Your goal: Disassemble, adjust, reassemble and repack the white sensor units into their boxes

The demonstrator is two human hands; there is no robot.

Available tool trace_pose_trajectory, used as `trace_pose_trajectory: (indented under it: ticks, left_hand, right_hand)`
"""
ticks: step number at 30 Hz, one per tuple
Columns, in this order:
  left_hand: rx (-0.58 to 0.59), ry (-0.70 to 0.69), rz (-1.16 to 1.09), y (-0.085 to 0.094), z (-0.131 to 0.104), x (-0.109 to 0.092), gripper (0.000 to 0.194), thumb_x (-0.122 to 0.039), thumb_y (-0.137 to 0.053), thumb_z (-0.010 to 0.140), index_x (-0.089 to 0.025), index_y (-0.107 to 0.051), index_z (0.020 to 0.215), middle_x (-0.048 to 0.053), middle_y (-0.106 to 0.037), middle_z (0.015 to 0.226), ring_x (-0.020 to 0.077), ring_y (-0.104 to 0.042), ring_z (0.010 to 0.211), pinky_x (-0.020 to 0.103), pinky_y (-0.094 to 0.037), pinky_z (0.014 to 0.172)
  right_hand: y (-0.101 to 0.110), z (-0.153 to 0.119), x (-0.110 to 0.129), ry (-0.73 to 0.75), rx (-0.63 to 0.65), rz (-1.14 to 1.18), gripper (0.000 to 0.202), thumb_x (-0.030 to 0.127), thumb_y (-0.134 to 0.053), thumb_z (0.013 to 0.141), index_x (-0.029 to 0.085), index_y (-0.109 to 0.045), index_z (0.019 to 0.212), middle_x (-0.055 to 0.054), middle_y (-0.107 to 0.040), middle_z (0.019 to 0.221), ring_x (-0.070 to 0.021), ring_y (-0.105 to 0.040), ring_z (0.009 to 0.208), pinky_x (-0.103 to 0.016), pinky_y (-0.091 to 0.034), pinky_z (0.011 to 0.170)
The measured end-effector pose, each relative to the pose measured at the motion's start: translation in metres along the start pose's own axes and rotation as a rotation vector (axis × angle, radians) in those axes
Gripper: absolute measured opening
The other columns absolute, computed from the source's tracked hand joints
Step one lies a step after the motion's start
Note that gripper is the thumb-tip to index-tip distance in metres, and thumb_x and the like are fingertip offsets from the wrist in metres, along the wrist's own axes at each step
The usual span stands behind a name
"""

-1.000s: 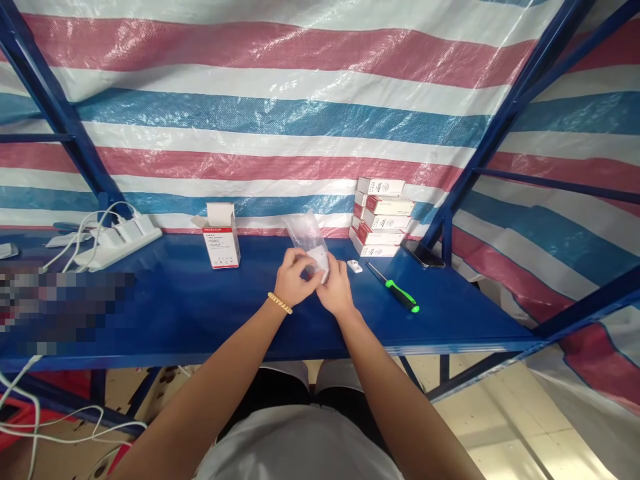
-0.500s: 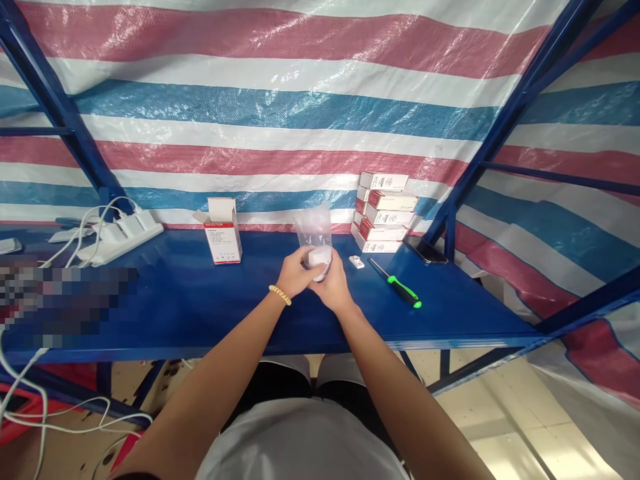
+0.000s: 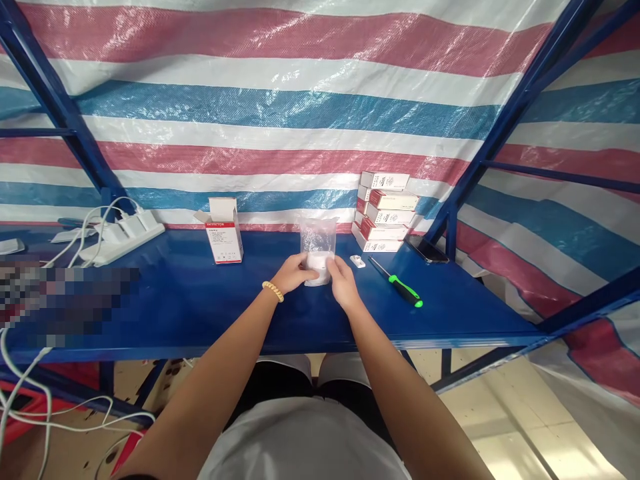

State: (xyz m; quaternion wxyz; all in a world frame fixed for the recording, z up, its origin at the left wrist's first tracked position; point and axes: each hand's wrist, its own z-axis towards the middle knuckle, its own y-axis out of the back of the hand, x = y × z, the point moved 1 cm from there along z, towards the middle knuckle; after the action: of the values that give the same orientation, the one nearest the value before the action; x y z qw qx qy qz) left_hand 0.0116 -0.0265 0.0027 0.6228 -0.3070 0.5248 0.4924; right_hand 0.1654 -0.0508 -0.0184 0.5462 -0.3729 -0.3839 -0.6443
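Between my hands is a clear plastic bag [image 3: 318, 233] with a white device [image 3: 317, 268] in its lower part, likely a detector by its rounded shape, though its details are too small to read. My left hand [image 3: 291, 275] grips the bag's left side, thumb across the front. From the right, my right hand [image 3: 343, 280] holds the opposite side with thumb and fingers. The upper part of the bag stands up, away from me. A small white part [image 3: 357, 261] lies just right of my right hand, beside a green and black screwdriver [image 3: 405, 291].
An open white and red box [image 3: 225, 241] printed "DETECTOR" stands on the blue table [image 3: 200, 313] to the left. Several similar boxes [image 3: 385, 217] are stacked at the back right, near a phone [image 3: 428, 250]. A power strip [image 3: 125, 239] with white cables sits at the far left.
My hands have spread apart to the bag's two sides. The bag has turned upright and squarer to me, and more of the white device shows.
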Motion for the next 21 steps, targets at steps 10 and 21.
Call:
trace_pose_trajectory:
  ticks: [10,21]
  left_hand:
    - [-0.176,-0.071,-0.099,0.0051,0.0030,0.0035,0.047,-0.034,-0.081,0.063,-0.016,-0.060,0.102,0.004,-0.067,0.095,0.0196,-0.063,0.088,0.034,-0.048,0.082]
    - [-0.158,-0.052,-0.170,0.0069,-0.0003,0.0012,0.033,-0.039,-0.076,0.069,-0.016,-0.063,0.090,0.001,-0.067,0.084,0.0165,-0.062,0.081,0.029,-0.047,0.076]
  right_hand:
    - [-0.0039,-0.0033,-0.0061,-0.008,0.178,-0.050,0.064,0.033,-0.068,0.075,0.022,-0.045,0.134,-0.008,-0.062,0.127,-0.0238,-0.062,0.109,-0.042,-0.052,0.094]
    - [-0.0050,-0.0035,-0.0033,-0.045,0.109,-0.071,0.052,0.051,-0.060,0.083,0.021,-0.054,0.126,-0.009,-0.067,0.119,-0.0241,-0.065,0.106,-0.041,-0.053,0.091]
